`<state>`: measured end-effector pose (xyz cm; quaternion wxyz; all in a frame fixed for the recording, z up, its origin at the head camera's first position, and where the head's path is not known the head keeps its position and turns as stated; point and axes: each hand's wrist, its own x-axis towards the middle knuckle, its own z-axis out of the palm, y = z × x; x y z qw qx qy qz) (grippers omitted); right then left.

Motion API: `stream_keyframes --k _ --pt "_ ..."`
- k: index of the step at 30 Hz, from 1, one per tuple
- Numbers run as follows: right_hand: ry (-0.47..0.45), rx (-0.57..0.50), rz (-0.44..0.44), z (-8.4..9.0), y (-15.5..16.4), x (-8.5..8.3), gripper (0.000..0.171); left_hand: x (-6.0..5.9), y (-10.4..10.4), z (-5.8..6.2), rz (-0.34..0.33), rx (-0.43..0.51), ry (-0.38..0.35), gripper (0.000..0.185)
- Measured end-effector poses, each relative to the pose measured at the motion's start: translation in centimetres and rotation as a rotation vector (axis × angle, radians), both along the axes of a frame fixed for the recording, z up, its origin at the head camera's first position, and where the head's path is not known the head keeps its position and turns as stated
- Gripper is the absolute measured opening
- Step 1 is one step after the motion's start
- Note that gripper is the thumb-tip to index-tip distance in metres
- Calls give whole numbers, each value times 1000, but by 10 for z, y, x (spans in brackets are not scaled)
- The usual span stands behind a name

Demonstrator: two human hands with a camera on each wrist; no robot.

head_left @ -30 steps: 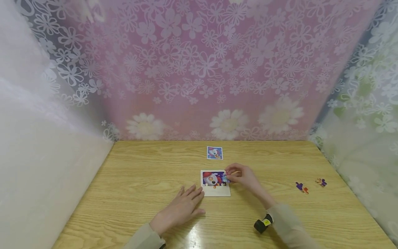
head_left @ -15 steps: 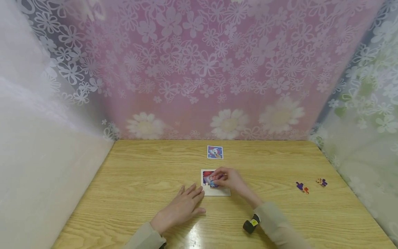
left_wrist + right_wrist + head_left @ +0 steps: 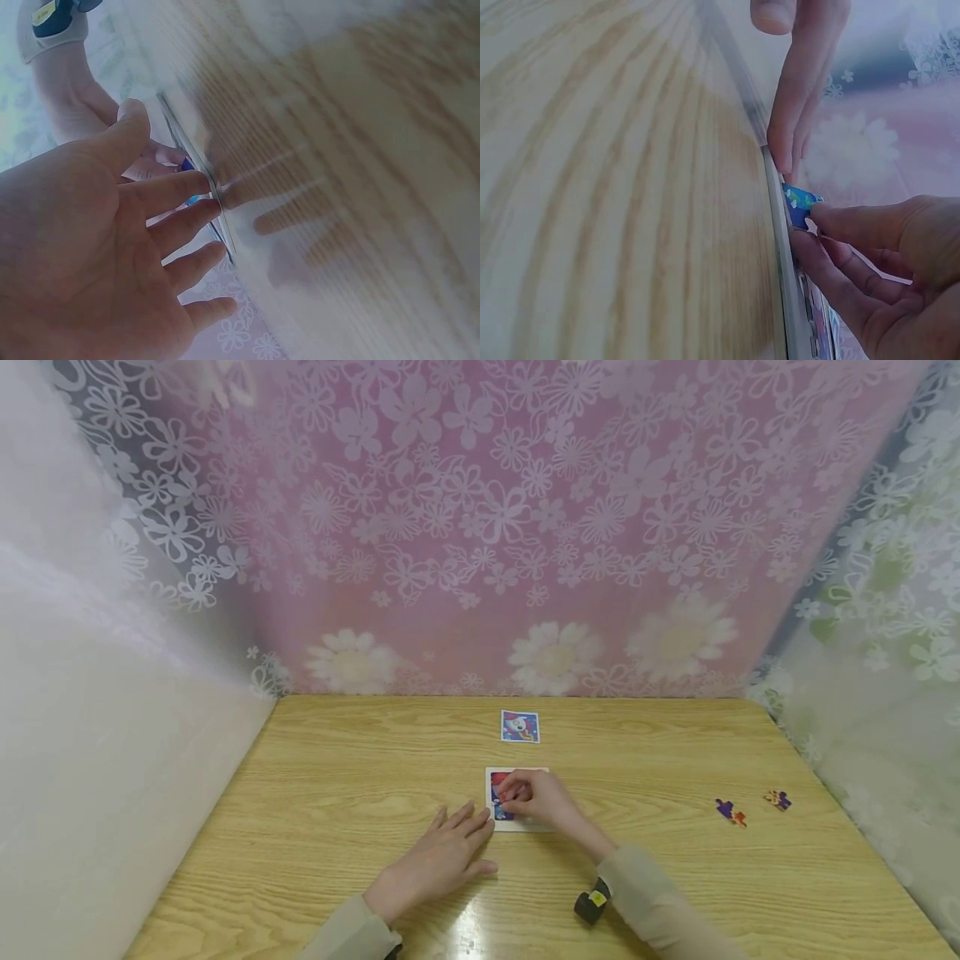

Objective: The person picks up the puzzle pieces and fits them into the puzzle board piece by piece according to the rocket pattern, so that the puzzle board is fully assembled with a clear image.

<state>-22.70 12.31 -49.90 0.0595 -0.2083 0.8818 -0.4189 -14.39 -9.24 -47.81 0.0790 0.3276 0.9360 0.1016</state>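
A white-framed jigsaw board lies flat on the table, part of its colourful picture visible and part hidden by a hand. My right hand is over it and pinches a blue puzzle piece between thumb and fingers, at the board's lower left area. In the right wrist view the piece is tilted up against the board's surface; whether it sits in place I cannot tell. My left hand lies with fingers spread and straight, its fingertips touching the board's left edge, as the left wrist view also shows.
Behind the board lies a small picture card. Loose purple-and-orange puzzle pieces rest on the table's right side, with another cluster of pieces beyond. Floral curtains enclose the wooden table.
My right hand has carried the puzzle piece leftward from the board's upper right to its lower left. The left hand has stayed at the board's edge.
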Motion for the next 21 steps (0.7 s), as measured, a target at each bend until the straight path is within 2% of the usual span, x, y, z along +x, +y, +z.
stream_keyframes --k 11,21 --pt "27 132 -73 2 -10 6 11 0 0 0 1 -3 2 65" --pt "19 165 -85 2 -13 6 13 1 0 4 -1 -1 -1 64"
